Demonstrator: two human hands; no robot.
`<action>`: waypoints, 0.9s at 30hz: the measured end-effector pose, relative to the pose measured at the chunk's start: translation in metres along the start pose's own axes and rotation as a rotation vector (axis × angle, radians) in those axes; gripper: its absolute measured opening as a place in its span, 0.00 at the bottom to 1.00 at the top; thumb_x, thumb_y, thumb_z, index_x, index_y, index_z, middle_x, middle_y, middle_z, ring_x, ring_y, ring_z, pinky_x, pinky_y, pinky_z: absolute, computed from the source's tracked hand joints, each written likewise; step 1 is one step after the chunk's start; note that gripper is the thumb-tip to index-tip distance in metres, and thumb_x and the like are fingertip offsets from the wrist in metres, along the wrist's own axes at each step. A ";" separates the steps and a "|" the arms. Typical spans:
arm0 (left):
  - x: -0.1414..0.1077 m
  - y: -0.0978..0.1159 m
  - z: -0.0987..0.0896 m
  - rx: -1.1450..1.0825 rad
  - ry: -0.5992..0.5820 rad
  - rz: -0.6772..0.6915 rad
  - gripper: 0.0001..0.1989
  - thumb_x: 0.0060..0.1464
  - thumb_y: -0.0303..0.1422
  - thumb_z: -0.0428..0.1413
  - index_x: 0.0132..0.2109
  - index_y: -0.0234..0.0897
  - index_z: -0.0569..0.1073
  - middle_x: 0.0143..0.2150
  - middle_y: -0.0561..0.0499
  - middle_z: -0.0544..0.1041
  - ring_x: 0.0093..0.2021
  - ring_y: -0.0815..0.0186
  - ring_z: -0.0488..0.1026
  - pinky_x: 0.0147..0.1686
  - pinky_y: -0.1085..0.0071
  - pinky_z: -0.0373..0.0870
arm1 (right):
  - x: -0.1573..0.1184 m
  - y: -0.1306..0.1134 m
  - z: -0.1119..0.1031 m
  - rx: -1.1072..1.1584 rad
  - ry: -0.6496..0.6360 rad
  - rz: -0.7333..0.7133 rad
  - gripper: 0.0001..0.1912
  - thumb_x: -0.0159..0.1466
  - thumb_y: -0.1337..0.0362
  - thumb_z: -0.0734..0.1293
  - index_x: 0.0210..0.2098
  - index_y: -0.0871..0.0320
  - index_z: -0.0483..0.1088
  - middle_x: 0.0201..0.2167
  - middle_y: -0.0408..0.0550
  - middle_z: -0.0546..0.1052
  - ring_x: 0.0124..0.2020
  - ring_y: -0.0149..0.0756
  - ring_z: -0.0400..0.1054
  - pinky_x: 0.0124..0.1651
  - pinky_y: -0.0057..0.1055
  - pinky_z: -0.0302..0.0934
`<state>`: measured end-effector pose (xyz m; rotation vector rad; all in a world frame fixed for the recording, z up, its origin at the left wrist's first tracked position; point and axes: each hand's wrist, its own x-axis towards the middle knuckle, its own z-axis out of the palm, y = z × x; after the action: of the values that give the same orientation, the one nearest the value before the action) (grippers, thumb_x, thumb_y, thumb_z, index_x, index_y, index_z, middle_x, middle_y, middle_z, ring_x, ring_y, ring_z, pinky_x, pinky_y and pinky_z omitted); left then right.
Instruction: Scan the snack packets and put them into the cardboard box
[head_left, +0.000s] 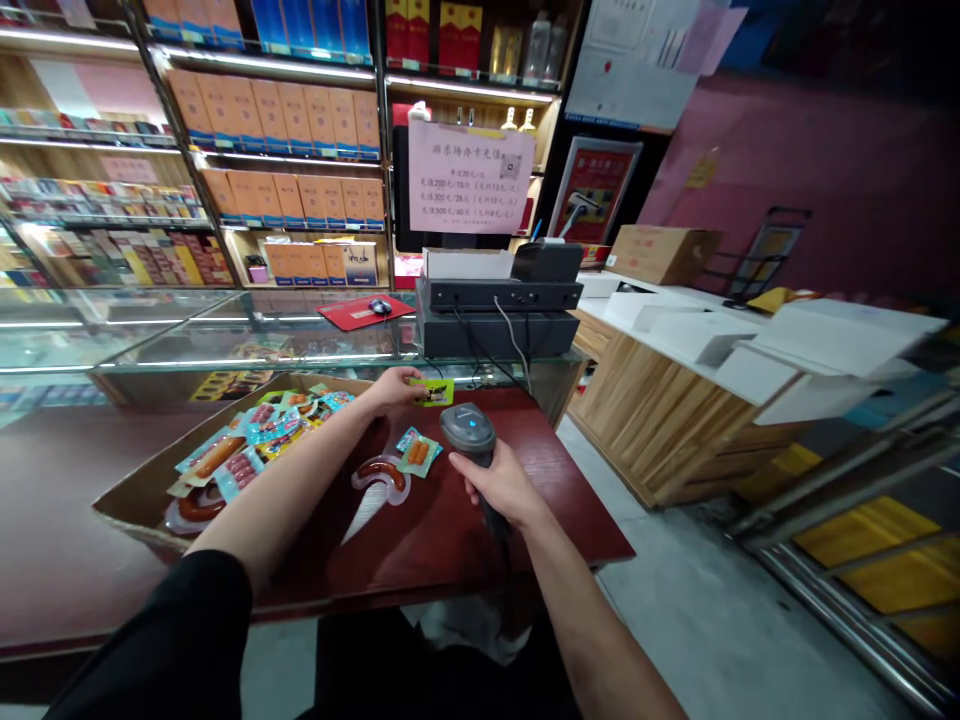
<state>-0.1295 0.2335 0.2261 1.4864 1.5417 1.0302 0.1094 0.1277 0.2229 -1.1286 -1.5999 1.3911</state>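
My left hand (394, 388) pinches the left end of a small yellow-green packet (437, 391) above the far part of the dark red table (450, 540). Wrapped around the handle of a grey barcode scanner (469, 428) is my right hand (504, 485); a blue light shows on the scanner's head. Between my hands lie a blue-green snack packet (418, 453) and a curved sausage in clear wrap (381, 474), close together. To the left, partly behind my left forearm, a cardboard box (135, 500) holds several colourful snack packets (262, 425).
A glass counter (180, 345) borders the table's far side, carrying a red mouse pad (356, 313) with a mouse. Black register equipment (499, 330) with hanging cables stands behind the packet. Wood-fronted cabinets (667, 420) are at right, and stocked shelves rise behind.
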 end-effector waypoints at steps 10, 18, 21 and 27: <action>-0.051 0.021 -0.058 -0.345 0.007 -0.145 0.23 0.32 0.33 0.73 0.37 0.34 0.73 0.28 0.54 0.77 0.26 0.71 0.74 0.25 0.77 0.70 | 0.007 -0.011 0.032 -0.018 -0.122 -0.023 0.16 0.57 0.52 0.70 0.34 0.57 0.65 0.14 0.37 0.68 0.13 0.28 0.62 0.16 0.24 0.56; -0.044 0.011 -0.067 -0.305 -0.036 -0.153 0.24 0.32 0.36 0.73 0.37 0.33 0.74 0.28 0.52 0.78 0.24 0.70 0.75 0.24 0.76 0.70 | 0.016 -0.012 0.043 -0.025 -0.149 -0.044 0.16 0.58 0.53 0.70 0.34 0.57 0.66 0.14 0.37 0.68 0.13 0.29 0.61 0.16 0.25 0.57; -0.040 0.003 -0.068 -0.336 -0.055 -0.151 0.23 0.33 0.34 0.72 0.37 0.33 0.73 0.29 0.50 0.79 0.27 0.67 0.77 0.26 0.74 0.72 | 0.017 -0.013 0.043 -0.038 -0.148 -0.049 0.15 0.58 0.52 0.70 0.34 0.57 0.66 0.15 0.38 0.68 0.14 0.29 0.61 0.16 0.25 0.56; -0.038 0.000 -0.069 -0.308 -0.058 -0.149 0.22 0.35 0.31 0.71 0.40 0.33 0.75 0.29 0.49 0.79 0.26 0.67 0.77 0.25 0.77 0.70 | 0.015 -0.014 0.041 -0.044 -0.131 -0.035 0.15 0.58 0.53 0.70 0.33 0.57 0.65 0.15 0.38 0.68 0.14 0.30 0.61 0.16 0.26 0.57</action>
<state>-0.1910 0.1917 0.2527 1.1619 1.3600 1.0724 0.0637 0.1270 0.2303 -1.0480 -1.7424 1.4391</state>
